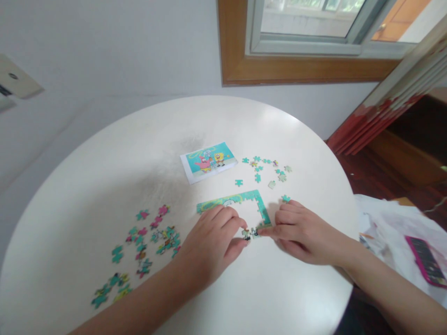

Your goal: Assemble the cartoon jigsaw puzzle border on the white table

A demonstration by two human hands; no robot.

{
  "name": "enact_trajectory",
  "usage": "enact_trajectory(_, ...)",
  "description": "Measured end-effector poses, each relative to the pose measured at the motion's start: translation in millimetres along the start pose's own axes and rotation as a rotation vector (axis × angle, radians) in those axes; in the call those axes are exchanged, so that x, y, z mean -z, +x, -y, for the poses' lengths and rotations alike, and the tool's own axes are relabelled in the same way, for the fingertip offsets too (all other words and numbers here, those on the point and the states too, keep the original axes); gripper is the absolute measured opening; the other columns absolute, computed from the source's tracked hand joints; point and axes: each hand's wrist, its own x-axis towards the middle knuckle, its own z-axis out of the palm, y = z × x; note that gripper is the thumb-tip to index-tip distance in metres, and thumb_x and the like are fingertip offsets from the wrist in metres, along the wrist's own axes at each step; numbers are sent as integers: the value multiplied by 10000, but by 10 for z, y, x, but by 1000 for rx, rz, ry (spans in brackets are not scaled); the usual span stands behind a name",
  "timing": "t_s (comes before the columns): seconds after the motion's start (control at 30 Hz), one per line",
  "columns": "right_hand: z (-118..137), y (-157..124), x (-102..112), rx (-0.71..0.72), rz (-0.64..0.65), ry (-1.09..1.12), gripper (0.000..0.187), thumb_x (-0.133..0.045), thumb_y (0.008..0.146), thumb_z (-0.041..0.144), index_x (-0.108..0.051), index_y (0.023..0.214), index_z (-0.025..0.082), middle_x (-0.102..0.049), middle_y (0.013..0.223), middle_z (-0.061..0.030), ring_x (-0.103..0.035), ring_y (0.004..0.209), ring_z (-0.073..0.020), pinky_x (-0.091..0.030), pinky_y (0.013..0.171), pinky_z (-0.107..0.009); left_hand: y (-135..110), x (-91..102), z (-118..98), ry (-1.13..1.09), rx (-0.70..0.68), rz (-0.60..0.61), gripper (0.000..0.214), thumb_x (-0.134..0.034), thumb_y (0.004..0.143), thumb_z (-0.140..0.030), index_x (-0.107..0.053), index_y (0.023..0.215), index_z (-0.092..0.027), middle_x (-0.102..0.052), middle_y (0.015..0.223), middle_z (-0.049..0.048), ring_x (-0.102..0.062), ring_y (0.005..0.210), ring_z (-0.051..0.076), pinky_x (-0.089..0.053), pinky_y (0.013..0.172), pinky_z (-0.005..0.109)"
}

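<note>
My left hand [219, 239] pinches a small jigsaw puzzle piece [246, 233] between thumb and index finger, at the near edge of a partly joined puzzle frame [262, 207]. My right hand [303, 228] has its index finger stretched out, the tip on a piece [254, 232] in the frame's bottom row; its other fingers are curled. Teal strips form the frame's top and right sides around bare white table. The left hand hides part of its left side. Just beyond my right hand lies a loose teal piece [285, 198].
A printed cartoon reference picture [208, 160] lies behind the frame on the round white table [223, 116]. Several loose pieces [257, 177] are scattered at back right, and mixed-colour pieces [140, 246] at left. A phone-like pink-edged object [426, 260] rests beyond the table's right edge.
</note>
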Motion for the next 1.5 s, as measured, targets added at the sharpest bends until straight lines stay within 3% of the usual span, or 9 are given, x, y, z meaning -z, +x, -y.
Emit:
enact_trajectory(0.4, -5, 7, -6, -26, -90, 161, 323, -530, 936, 146, -603, 1243, 212, -611, 875, -42, -532, 859, -175, -375, 814, -345, -25, 37, 24, -24, 4, 36, 226, -734, 828, -147, -623, 1017, -204, -616, 1012, 28, -544, 999, 240, -429, 890, 396)
enact_trajectory(0.7, -6, 1, -10, -23, -79, 106, 328, -527, 935, 152, -626, 1238, 227, -600, 821, -32, -523, 822, -177, -365, 785, -348, -40, 33, 46, -19, 5, 42, 240, -739, 823, -146, -624, 1025, -205, -615, 1011, 27, -546, 996, 240, -427, 887, 394)
enact_trajectory(1.5, 62, 22, -30, 21, -32, 32, 354, -509, 943, 156, -604, 1283, 172, -650, 910, -74, -540, 885, -204, -394, 853, -385, -15, 35, 31, 1, -8, 29, 228, -732, 822, -134, -621, 1012, -191, -615, 1000, 34, -547, 980, 245, -436, 869, 398)
